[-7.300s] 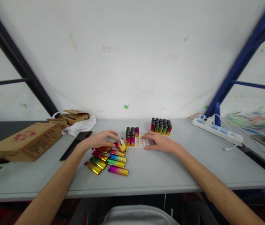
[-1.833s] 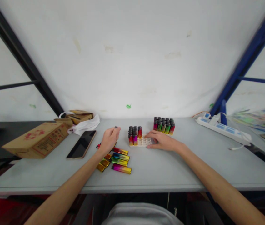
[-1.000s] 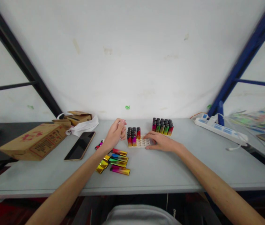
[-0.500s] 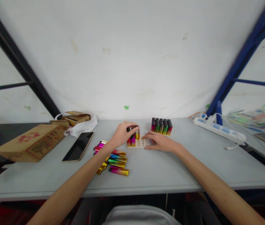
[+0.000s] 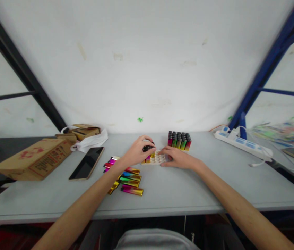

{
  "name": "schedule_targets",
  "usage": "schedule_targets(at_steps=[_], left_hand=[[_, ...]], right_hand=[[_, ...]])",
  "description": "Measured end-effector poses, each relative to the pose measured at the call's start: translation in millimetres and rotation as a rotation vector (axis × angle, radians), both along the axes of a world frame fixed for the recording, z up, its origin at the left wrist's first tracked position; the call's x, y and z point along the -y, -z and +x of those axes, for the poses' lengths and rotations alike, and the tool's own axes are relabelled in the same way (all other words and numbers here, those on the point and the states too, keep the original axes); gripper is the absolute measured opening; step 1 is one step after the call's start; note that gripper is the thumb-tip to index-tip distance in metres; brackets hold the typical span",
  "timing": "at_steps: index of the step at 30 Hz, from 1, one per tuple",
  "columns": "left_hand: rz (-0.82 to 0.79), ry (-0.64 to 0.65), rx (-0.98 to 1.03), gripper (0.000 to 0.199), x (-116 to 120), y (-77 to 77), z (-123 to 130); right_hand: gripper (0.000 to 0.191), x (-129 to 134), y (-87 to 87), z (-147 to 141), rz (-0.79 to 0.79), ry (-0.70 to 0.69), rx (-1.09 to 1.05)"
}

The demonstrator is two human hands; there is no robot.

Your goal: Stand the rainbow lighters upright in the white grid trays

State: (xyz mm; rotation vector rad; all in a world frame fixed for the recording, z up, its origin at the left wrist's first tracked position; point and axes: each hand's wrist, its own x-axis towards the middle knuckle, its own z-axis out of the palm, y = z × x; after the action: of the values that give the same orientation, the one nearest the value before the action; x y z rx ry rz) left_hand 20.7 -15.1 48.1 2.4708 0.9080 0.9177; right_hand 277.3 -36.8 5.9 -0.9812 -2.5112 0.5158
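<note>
On the desk sits a white tray (image 5: 157, 159) with rows of round holes. Several lighters (image 5: 147, 159) with black tops stand upright in its left part. My left hand (image 5: 138, 152) reaches over them, thumb and fingers closed around the top of a gold-coloured lighter (image 5: 153, 155) at the tray's back; the hand partly covers the others. My right hand (image 5: 176, 158) grips the tray's right edge, thumb in front and fingers behind. Nearer to me, left of the tray, a loose pile of shiny coloured lighters (image 5: 130, 181) lies flat.
A block of upright lighters (image 5: 179, 140) stands behind my right hand. To the left are a phone (image 5: 87, 163), a cardboard box (image 5: 34, 158) and a white plastic bag (image 5: 91, 140). A power strip (image 5: 243, 144) with cables lies at right, beside a blue metal post (image 5: 256, 81).
My left hand has shifted slightly, and the gold-coloured lighter sits lower in the tray. Its fingers cover more of the lighter tops. My right hand stays at the tray.
</note>
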Motion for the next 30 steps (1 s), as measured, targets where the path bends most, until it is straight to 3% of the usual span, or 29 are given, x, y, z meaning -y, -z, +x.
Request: schedule_targets(at_steps=[7, 12, 17, 20, 23, 27, 30], left_hand=[[-0.052, -0.053, 0.038, 0.020, -1, 9.0, -1], [-0.006, -0.068, 0.014, 0.023, 1, 13.9, 3], [0.010, -0.021, 0.148, 0.030, 6, -3.7, 1], [0.066, -0.109, 0.205, 0.027, 4, -21.5, -26], [0.032, -0.190, 0.005, 0.029, 1, -28.9, -71], [-0.062, -0.328, -0.227, 0.038, 8, -20.6, -130], [-0.098, -0.353, -0.332, 0.040, 19, -9.5, -157]], right_hand=[[0.047, 0, 0.4, 0, 0.004, -0.003, -0.003], [0.048, -2, 2.4, 1, 0.005, 0.004, 0.011], [0.050, -2, 2.8, 1, 0.006, 0.014, 0.022], [0.050, -1, 1.0, 1, 0.005, 0.001, 0.029], [0.051, -1, 0.2, 1, 0.007, -0.004, 0.037], [0.049, 1, -1.7, 1, 0.014, 0.007, 0.029], [0.048, 4, -5.0, 0, 0.023, 0.007, 0.020]])
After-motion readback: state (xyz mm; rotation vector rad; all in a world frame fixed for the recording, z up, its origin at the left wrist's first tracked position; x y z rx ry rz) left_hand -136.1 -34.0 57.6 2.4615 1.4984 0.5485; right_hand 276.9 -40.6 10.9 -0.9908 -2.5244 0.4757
